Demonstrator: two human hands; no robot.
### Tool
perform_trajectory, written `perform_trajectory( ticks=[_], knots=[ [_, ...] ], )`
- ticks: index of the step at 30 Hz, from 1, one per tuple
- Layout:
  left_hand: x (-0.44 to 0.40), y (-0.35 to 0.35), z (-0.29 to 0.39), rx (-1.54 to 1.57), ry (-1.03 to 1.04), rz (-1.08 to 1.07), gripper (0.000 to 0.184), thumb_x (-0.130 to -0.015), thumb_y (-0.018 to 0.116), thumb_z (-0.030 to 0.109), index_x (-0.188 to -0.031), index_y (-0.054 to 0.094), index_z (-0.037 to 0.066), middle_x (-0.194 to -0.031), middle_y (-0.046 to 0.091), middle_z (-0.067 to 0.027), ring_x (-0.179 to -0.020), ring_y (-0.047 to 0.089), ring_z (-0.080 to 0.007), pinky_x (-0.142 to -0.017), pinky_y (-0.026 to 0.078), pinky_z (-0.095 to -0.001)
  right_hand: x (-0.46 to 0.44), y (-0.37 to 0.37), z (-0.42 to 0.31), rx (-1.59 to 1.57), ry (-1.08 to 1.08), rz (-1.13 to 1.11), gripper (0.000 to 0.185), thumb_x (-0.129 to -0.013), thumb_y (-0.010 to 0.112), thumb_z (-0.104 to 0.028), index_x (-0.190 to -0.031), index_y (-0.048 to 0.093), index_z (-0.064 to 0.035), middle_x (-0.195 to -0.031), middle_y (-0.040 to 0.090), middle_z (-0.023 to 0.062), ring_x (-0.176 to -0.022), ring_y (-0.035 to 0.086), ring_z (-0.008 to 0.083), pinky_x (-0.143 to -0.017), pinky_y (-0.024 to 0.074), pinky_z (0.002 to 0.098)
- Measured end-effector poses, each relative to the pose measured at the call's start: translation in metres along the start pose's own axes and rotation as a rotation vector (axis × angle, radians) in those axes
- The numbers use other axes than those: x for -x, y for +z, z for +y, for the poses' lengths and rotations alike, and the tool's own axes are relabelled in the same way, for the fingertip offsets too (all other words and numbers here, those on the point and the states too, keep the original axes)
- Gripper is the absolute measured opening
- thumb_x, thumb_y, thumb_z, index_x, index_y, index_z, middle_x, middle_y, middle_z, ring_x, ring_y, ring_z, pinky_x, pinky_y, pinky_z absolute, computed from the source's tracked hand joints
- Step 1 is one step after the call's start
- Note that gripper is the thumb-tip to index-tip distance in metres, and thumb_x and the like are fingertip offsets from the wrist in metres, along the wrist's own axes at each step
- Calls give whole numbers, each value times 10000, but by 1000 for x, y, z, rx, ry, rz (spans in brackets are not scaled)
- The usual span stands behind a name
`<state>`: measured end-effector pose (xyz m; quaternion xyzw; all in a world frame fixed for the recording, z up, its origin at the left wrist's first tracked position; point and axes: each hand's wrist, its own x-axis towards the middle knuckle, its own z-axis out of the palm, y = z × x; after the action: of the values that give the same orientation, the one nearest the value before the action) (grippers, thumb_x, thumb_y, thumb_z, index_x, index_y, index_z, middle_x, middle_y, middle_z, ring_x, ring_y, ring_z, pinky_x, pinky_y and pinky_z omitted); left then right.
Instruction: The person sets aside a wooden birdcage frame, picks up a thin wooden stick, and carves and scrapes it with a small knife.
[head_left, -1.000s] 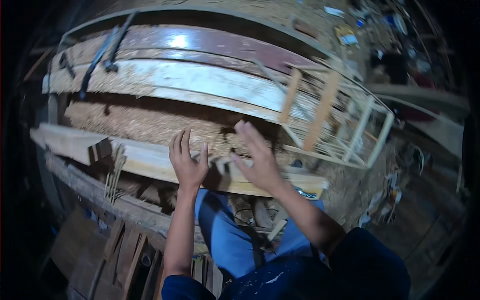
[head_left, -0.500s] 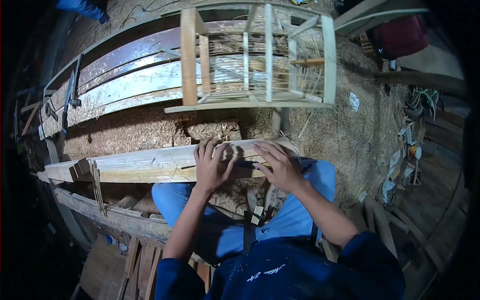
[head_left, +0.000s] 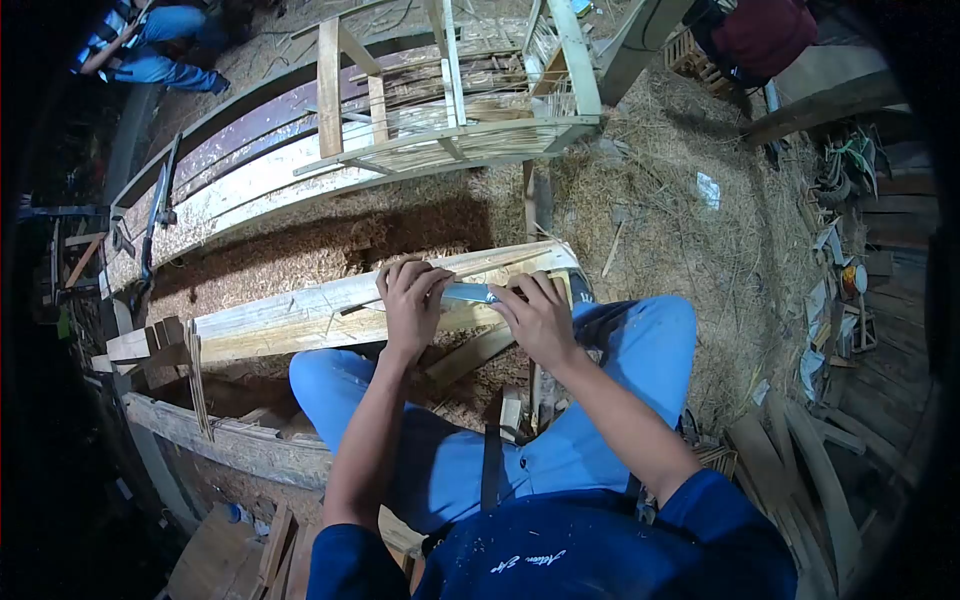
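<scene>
A small bluish, flat object (head_left: 468, 292) spans the gap between my two hands, above a long pale wooden beam (head_left: 270, 325). My left hand (head_left: 408, 300) has its fingers curled round the object's left end. The right end is pinched in my right hand (head_left: 535, 315). What the object is cannot be made out. Thin sticks lie along the beam, one of them a dark sliver (head_left: 365, 305) left of my left hand. The beam crosses in front of my knees.
Beyond the beam, a slatted wooden frame (head_left: 450, 140) rests on a long bench (head_left: 250, 190) with clamps at its left. One person (head_left: 170, 50) sits at the upper left, another (head_left: 765, 40) at the upper right. Shavings and straw cover the ground (head_left: 680, 240); timber lies lower right.
My hands, spread in the air at first, came down to the beam and now hold the bluish object. The view has shifted, bringing the people into sight and the slatted frame toward the upper middle.
</scene>
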<state>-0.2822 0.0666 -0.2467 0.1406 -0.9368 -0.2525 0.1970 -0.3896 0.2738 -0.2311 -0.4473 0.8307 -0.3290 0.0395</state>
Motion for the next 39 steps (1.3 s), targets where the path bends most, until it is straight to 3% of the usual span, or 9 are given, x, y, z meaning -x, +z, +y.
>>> perform_trajectory(
  ticks=[7,15,17,22,26,29,32,34,39],
  knots=[
    [-4,1,-2,31,-64,29,129,-867,732,100,-995,750,106,-1043,672,-76,-1085,607,-261,-1019,342,-430,11,-6,19,112,-149,35,246,-868,713,-143,-1101,748,-73,-954,604,50,-920,572,255,-772,408,407],
    [5,2,-22,184,-192,23,196,-813,782,43,-1004,792,87,-1054,681,-112,-1089,627,-305,-913,507,-412,30,-30,42,121,-87,95,281,-856,734,-119,-1135,729,-82,-1000,620,69,-939,584,274,-808,449,418],
    [7,-3,-21,174,-147,13,232,-794,790,28,-1017,792,89,-1034,679,-115,-1094,634,-312,-885,536,-409,33,-30,45,135,-64,100,297,-861,724,-107,-1158,717,-85,-1022,615,69,-948,583,281,-815,454,426],
    [10,-1,-24,73,-12,44,145,-803,772,40,-947,774,58,-1004,671,-104,-1116,626,-314,-962,499,-425,35,-20,47,102,-15,97,264,-866,669,-33,-1129,648,-41,-1072,610,104,-997,587,320,-858,457,440],
    [8,0,-22,3,85,75,132,-820,760,61,-951,749,54,-982,669,-103,-1127,620,-323,-975,484,-435,38,-16,51,140,-19,122,220,-895,668,-86,-1110,652,-41,-1080,630,100,-1025,593,295,-869,445,435],
    [7,-14,-2,-174,115,103,137,-853,727,78,-989,735,66,-958,662,-104,-1077,635,-304,-942,487,-441,41,-16,50,53,-20,155,198,-909,643,-60,-1102,626,-17,-1084,620,136,-979,603,337,-831,464,455],
    [15,-25,15,-168,-60,-86,139,-908,681,99,-1038,722,75,-956,642,-132,-979,652,-331,-855,508,-464,42,-15,43,-114,123,123,186,-958,561,-10,-1141,573,20,-1091,594,195,-1007,589,401,-879,481,485],
    [22,-27,33,5,-269,-174,158,-946,641,96,-1084,715,74,-945,616,-167,-881,646,-380,-773,514,-488,39,-14,37,-191,174,268,185,-999,532,-38,-1171,550,28,-1096,582,221,-1017,592,429,-892,483,499],
    [37,-27,64,-19,-351,-140,256,-960,614,61,-1203,696,74,-951,609,-200,-839,642,-420,-749,521,-494,36,-22,20,-196,233,150,291,-1010,548,-71,-1297,573,-28,-1090,574,219,-976,616,418,-856,504,483]
  ],
)
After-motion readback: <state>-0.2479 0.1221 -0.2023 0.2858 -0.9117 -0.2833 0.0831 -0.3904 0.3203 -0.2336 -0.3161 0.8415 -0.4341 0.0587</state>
